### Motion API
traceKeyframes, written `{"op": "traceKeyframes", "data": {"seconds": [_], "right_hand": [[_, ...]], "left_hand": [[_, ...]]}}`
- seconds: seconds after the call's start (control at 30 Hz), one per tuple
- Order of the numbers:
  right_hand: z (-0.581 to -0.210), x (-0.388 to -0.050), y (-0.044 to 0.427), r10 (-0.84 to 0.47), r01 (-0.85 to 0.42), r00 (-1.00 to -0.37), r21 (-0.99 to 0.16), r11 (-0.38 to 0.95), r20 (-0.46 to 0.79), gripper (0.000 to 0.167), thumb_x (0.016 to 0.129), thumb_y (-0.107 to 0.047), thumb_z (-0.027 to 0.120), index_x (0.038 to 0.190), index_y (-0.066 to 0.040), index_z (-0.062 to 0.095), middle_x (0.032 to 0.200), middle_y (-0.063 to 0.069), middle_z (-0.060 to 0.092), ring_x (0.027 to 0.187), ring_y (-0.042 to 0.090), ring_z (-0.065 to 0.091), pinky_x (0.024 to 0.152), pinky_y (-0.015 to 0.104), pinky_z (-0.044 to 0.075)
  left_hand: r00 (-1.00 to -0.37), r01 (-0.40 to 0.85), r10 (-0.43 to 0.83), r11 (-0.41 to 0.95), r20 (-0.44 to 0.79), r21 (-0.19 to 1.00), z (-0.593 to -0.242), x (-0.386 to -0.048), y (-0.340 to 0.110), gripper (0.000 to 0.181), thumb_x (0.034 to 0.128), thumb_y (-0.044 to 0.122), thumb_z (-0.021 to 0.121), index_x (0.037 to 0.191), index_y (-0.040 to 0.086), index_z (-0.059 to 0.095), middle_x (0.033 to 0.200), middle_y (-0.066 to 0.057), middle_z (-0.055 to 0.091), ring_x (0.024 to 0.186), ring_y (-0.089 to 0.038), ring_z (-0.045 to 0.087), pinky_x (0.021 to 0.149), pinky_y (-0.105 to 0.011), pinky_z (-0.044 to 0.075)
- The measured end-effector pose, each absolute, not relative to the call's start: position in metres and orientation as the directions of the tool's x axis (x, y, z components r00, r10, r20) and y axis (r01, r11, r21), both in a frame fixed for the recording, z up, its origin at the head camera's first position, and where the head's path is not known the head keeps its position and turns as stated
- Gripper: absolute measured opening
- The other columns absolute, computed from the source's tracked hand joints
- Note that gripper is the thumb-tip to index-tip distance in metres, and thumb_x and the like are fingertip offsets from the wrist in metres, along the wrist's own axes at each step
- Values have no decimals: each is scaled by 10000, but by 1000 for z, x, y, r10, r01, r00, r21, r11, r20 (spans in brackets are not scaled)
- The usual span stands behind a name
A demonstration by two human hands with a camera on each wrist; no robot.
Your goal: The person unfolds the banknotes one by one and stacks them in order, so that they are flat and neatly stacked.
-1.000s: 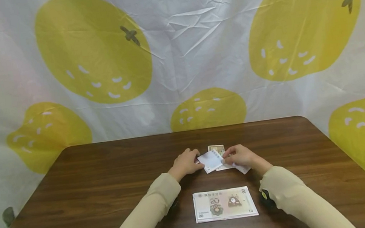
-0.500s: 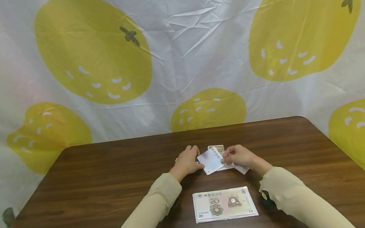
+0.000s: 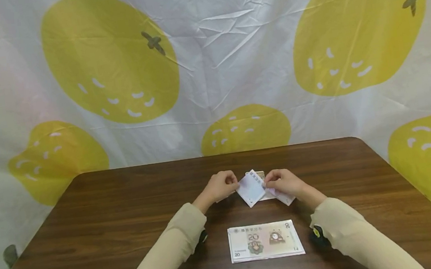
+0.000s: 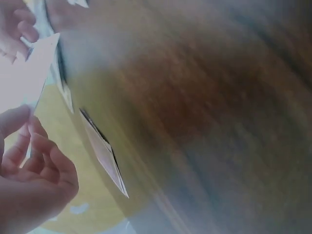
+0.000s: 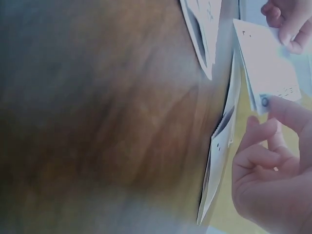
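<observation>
With your left hand (image 3: 219, 187) and right hand (image 3: 287, 183) you pinch opposite sides of the pale paper (image 3: 251, 189), beyond the 20-note stack (image 3: 266, 241) and aslant to it, its long axis hard to tell.

The middle banknote (image 3: 251, 189) sat between the left grip (image 3: 220, 185) and the right grip (image 3: 285, 183), beyond a stack of 20 notes (image 3: 266, 240).
Above the tabletop (image 3: 110, 232), the middle banknote was pinched from both sides, partly covering the rear banknote (image 3: 261, 174) in the head view. The left banknote (image 3: 226, 197) lay under the left grip, the right banknote (image 3: 282, 196) under the right grip, just beside the rear one. The stack lay nearest the person, between the forearms; a cloth backdrop (image 3: 233, 83) hung behind the tabletop's far edge.
</observation>
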State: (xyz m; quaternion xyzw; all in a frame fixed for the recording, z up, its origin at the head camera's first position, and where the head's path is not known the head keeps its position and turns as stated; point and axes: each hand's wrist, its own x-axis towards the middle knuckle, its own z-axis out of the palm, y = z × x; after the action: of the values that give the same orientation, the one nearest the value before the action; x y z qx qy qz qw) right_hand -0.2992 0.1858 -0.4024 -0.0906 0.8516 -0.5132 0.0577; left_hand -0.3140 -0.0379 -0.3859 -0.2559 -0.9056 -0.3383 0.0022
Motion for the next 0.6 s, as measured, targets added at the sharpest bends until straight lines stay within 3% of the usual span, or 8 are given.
{"op": "traceKeyframes", "data": {"seconds": [0.33,0.6], "right_hand": [[-394,-296,191,-202,-63,-979,-956,286,4,191,818,-122,610,927,8,521,694,64,525,520,105,441,418,201,291],[-385,-291,194,-205,-67,-978,-975,214,23,299,843,-170,587,1052,38,538,717,69,544,537,88,443,447,206,287]], "left_hand": [[-864,378,476,401,163,834,-391,-313,-41,77,825,76,605,792,21,563,677,-1,487,620,-120,440,551,-227,376],[-891,243,437,230,123,942,-395,-306,-37,85,837,55,585,849,-19,547,751,-160,542,739,-345,506,590,-277,425]]}}
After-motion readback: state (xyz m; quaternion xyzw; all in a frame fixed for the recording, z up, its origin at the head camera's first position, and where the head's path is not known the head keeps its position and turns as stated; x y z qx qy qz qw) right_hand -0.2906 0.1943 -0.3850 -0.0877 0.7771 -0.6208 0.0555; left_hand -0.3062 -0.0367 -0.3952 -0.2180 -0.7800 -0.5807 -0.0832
